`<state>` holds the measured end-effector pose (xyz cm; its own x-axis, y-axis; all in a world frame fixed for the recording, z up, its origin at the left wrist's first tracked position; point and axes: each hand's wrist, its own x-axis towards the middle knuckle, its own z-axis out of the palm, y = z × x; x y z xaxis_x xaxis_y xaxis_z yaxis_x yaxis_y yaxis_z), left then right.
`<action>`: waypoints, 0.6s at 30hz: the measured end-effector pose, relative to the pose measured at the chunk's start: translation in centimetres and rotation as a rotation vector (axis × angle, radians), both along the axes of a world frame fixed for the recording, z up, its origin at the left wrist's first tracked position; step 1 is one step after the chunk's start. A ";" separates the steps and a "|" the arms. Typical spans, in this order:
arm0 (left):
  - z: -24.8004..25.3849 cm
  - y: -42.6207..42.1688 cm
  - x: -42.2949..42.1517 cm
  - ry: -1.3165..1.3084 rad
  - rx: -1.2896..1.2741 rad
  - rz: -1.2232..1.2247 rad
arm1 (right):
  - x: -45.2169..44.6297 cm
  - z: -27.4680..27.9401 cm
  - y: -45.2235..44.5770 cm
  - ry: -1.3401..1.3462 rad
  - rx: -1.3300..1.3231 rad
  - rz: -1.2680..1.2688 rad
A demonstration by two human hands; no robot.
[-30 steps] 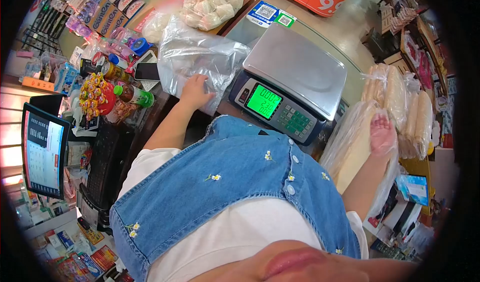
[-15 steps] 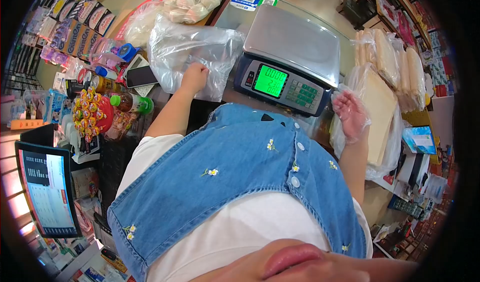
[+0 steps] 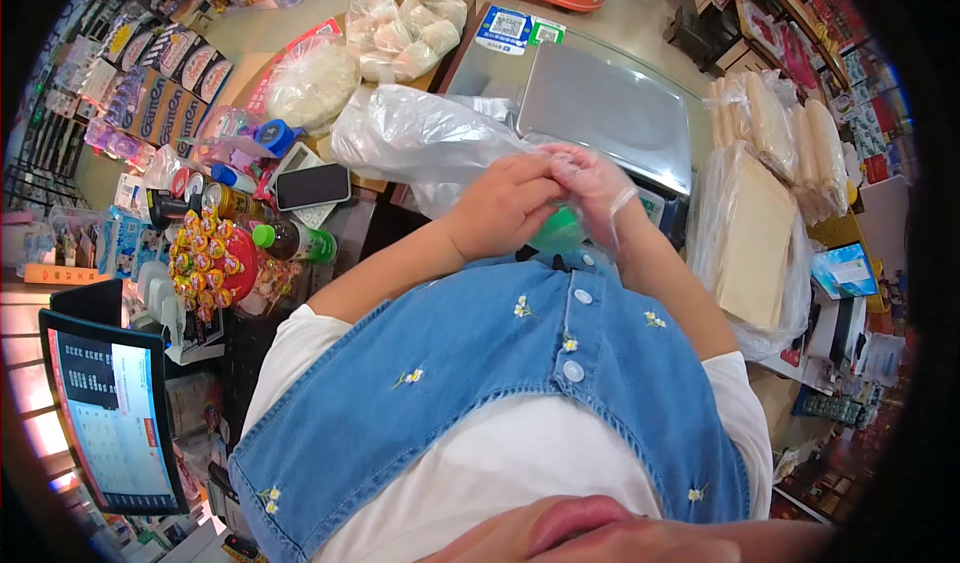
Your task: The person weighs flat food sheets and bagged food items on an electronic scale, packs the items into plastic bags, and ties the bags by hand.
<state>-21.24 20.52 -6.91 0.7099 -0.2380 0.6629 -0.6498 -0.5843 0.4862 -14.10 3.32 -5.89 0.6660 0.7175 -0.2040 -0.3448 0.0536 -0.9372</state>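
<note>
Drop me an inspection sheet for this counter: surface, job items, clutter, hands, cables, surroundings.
Surface: grey glossy counter, with a blue-and-white QR card on it.
Job items: crinkled clear plastic bag at the left hand; scale with a rectangular silver metal plate, display mostly hidden.
Clutter: black rectangular smartphone; green-capped plastic bottle; red round stand of yellow-wrapped sweets.
Hands: left bare, fingers curled; right hand in a thin clear plastic glove. They meet in front of the scale; exact grip can't be told.
Cables: nothing seen.
Surroundings: lit black-framed monitor at left; clear plastic bag of pale flat sheets at right.
</note>
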 end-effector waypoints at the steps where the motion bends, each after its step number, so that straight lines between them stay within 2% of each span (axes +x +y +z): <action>1: 0.4 -0.2 -0.2 -0.032 0.031 -0.026 | 0.8 0.8 -0.7 -0.058 -0.101 -0.121; 2: -0.1 0.4 -0.3 -0.037 0.033 -0.033 | 1.5 1.1 -1.7 -0.112 -0.201 -0.245; 4: -2.6 2.9 -0.4 0.036 -0.007 0.235 | 3.0 1.6 -4.4 -0.178 -0.223 -0.465; 5: -4.2 4.1 -0.5 0.191 -0.089 0.327 | 3.9 1.3 -6.3 -0.189 -0.224 -0.475; 6: -6.1 5.2 -0.4 0.350 -0.170 0.415 | 4.7 0.5 -8.3 -0.075 -0.154 -0.593; 7: -8.7 5.8 0.1 0.343 -0.173 0.402 | 5.1 -0.1 -9.7 0.040 -0.079 -0.710; 8: -11.5 6.2 0.8 0.487 -0.355 0.481 | 5.0 -0.2 -10.7 0.031 -0.077 -0.725; 9: -11.9 6.1 1.6 0.632 -0.536 0.556 | 4.7 -0.3 -11.6 0.050 -0.032 -0.732; 10: -12.4 5.8 2.3 0.626 -0.534 0.541 | 4.2 -0.2 -12.3 0.069 0.015 -0.736; 12: -11.8 5.2 3.4 1.099 -1.096 0.200 | 3.1 0.5 -12.5 0.087 0.033 -0.755; 13: -12.8 5.3 4.3 1.259 -1.259 0.009 | 2.6 0.9 -12.7 0.112 0.047 -0.762; 18: -11.9 2.7 4.7 1.355 -1.300 -0.175 | 0.8 1.2 -15.1 0.117 -0.012 -0.779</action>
